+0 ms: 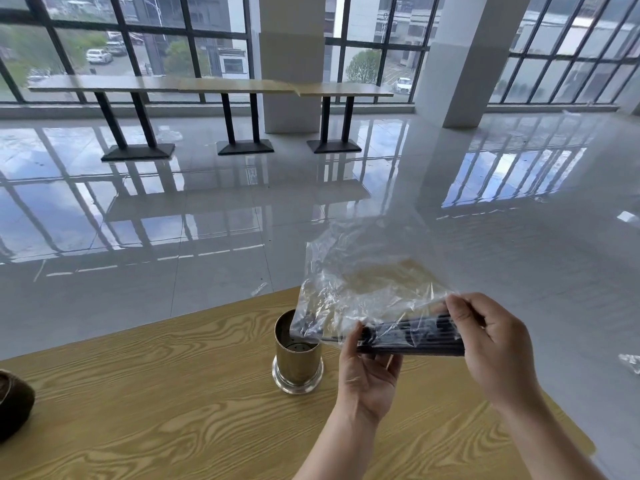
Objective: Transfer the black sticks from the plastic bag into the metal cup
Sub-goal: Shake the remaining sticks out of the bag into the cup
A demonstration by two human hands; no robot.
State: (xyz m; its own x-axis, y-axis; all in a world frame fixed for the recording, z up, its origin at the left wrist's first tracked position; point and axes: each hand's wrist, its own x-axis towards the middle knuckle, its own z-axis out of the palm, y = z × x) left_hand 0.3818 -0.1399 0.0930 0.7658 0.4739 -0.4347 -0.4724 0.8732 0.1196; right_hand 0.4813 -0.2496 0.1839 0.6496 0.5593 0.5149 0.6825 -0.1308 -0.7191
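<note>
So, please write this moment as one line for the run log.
left hand: holds black sticks | right hand: grips clear plastic bag | sticks: still bagged | round metal cup: upright on table

Bench (173, 393): bare wood left and front of the cup (298, 355), open to approach.
Cup: upright, mouth partly overhung by the bag (363, 289) from the right; left rim uncovered.
Bag and sticks (415, 336): held above the bench between both hands (367, 372), closing off the cup's right side.
Dark object (14, 407): far left bench edge, well apart from the cup.
</note>
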